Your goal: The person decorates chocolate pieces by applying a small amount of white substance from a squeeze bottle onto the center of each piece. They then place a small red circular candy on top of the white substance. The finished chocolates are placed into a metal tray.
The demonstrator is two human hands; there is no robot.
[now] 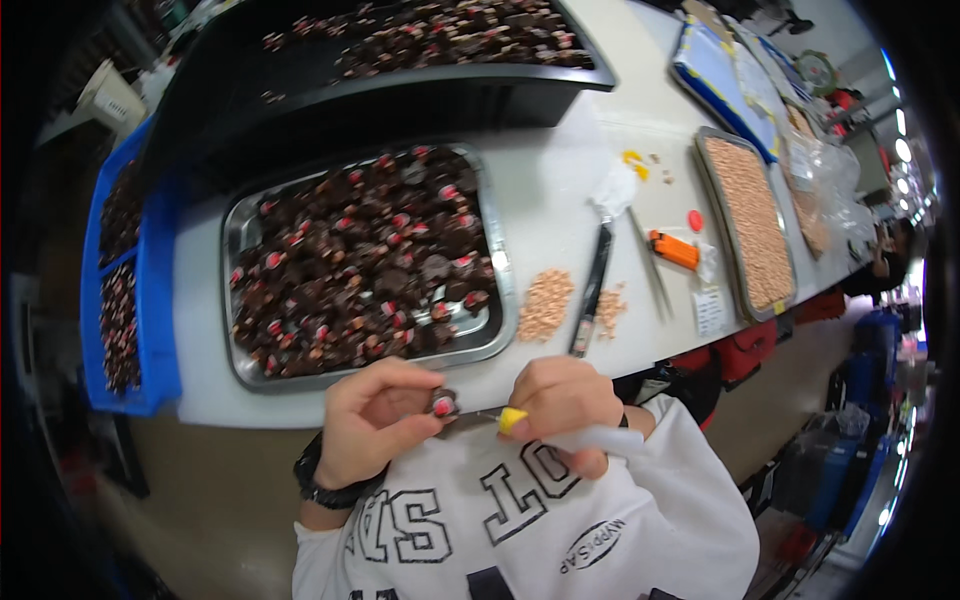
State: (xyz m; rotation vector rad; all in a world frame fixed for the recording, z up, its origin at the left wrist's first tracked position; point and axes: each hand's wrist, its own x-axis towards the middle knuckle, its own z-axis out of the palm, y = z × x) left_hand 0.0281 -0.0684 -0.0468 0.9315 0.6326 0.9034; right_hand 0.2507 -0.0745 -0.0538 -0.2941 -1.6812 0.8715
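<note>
My left hand [372,417] pinches a small dark part with a red spot [443,404] between thumb and fingers, close to my chest. My right hand [563,402] grips a thin metal tool [478,417], its tip reaching toward that part; a yellow cap [512,419] sits on one fingertip. Just beyond my hands, a steel tray [246,228] holds a heap of several similar dark and red parts.
Two small piles of tan pellets [546,303] flank a black pen-like tool [592,290] on the white table. An orange lighter [673,249], tweezers [652,265] and a second tray of tan pellets [752,222] lie right. Black bin [400,90] and blue crate [150,300] hold more parts.
</note>
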